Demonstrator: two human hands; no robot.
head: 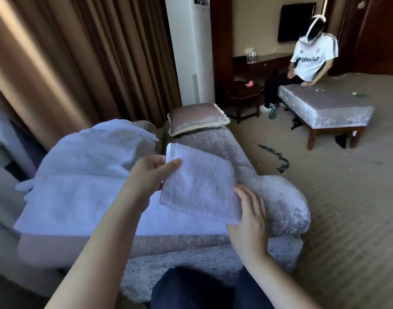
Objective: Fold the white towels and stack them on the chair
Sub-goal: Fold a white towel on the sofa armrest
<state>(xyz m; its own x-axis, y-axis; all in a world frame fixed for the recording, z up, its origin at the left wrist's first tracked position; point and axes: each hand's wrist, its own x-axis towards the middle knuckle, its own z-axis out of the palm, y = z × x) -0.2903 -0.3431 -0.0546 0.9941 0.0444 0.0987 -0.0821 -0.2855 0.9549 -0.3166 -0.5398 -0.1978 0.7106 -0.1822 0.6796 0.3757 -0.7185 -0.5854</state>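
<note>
At frame centre, a folded white hand towel (200,186) hangs between both hands above the velvet armchair (280,201); left hand (148,175) pinches its upper-left edge, right hand (250,221) grips its lower-right corner.

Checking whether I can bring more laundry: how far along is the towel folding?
Done: a large white towel lies flat, seemingly folded, on the chair seat. In hand: a small towel, already folded, gripped by the left hand and right hand above the seat, not yet stacked. Left: setting it down, and probably the loose white bundle at the chair's back.
</note>
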